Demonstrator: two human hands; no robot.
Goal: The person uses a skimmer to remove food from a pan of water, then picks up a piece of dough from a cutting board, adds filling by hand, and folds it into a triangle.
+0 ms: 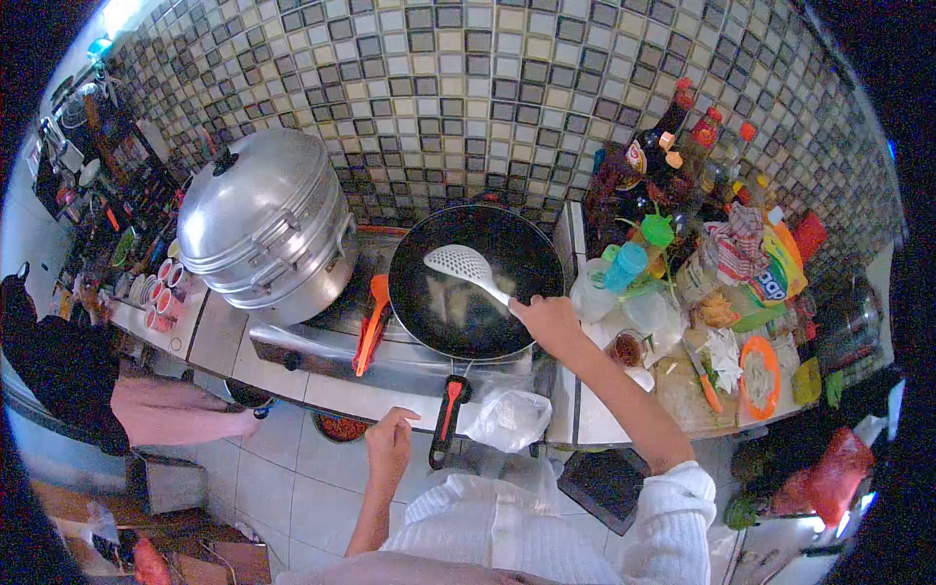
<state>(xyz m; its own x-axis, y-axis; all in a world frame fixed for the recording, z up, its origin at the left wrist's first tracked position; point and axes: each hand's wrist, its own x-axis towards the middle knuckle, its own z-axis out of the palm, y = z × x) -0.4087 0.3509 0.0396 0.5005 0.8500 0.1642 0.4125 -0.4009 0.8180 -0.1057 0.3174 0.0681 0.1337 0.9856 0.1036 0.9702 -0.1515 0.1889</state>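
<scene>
My right hand [548, 326] is closed around the handle of a white slotted turner [462, 265]. Its perforated head hangs over a black frying pan [417, 310] on the stove, and pale glossy patches show in the pan's bottom. Toward my body points the pan's black and red handle [450, 421]. To the left of that handle, my left hand [388, 436] is raised in front of the counter, fingers curled in with the index finger pointing right and nothing visible in them. A clear plastic bag [509, 419] lies at the counter edge, right of the handle.
A large lidded aluminium steamer [265, 226] occupies the left burner. Between it and the pan lies an orange-handled utensil [370, 327]. Bottles [666, 136], a jar of brown liquid [625, 347], a knife [704, 380] and an orange-rimmed plate [760, 375] crowd the right counter. A person [73, 366] stands left.
</scene>
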